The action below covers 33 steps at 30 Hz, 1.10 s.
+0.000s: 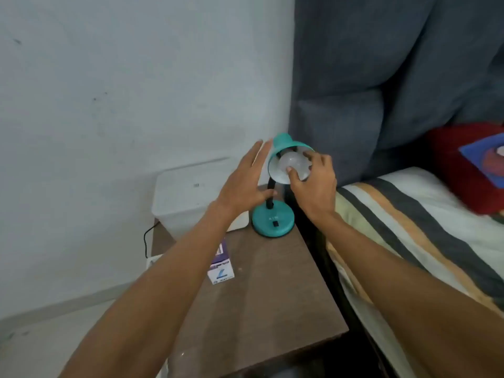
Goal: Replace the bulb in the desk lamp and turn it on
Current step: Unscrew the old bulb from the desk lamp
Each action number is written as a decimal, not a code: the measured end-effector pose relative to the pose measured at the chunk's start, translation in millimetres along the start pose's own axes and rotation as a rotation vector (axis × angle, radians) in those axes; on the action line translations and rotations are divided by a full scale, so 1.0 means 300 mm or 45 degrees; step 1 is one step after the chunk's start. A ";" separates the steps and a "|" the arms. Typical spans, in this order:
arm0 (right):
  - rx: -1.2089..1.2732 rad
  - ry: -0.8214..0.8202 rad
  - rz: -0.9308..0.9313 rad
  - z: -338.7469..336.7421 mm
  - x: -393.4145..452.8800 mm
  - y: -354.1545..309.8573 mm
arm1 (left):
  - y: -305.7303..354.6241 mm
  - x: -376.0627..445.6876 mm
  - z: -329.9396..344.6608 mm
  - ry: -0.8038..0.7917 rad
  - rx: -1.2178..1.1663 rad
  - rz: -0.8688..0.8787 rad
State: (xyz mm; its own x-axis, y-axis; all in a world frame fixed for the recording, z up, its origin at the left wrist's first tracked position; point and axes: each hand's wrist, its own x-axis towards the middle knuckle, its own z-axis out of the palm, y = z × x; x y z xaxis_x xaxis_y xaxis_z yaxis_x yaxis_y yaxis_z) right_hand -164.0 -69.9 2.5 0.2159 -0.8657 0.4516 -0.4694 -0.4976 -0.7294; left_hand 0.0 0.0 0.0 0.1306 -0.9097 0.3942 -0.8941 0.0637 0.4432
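A teal desk lamp stands at the far end of the brown bedside table (267, 290), its round base (272, 221) carrying a black switch. Its shade (283, 144) tilts toward me, and a white bulb (293, 163) sits inside the shade's mouth. My right hand (313, 184) has its thumb and fingers wrapped around the bulb. My left hand (245, 178) is flat with fingers spread, just left of the shade, fingertips close to its rim. A purple and white bulb box (221, 266) lies on the table, partly hidden under my left forearm.
A white plastic container (188, 197) sits against the wall behind the lamp, with a black cable (147, 241) hanging at the table's left side. A bed with a striped cover (409, 227), a red pillow and a grey headboard (381, 77) borders the table on the right.
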 end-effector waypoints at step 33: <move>-0.185 -0.084 -0.253 0.091 0.029 0.062 | -0.044 0.094 0.122 0.032 -0.081 0.179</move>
State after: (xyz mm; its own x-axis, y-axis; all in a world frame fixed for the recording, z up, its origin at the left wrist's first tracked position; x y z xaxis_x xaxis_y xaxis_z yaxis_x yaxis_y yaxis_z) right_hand -147.5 -88.2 -21.2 0.3695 -0.7556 0.5409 -0.5291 -0.6495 -0.5460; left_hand -0.1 -41.6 -24.1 0.0173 -0.8796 0.4754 -0.8756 0.2162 0.4319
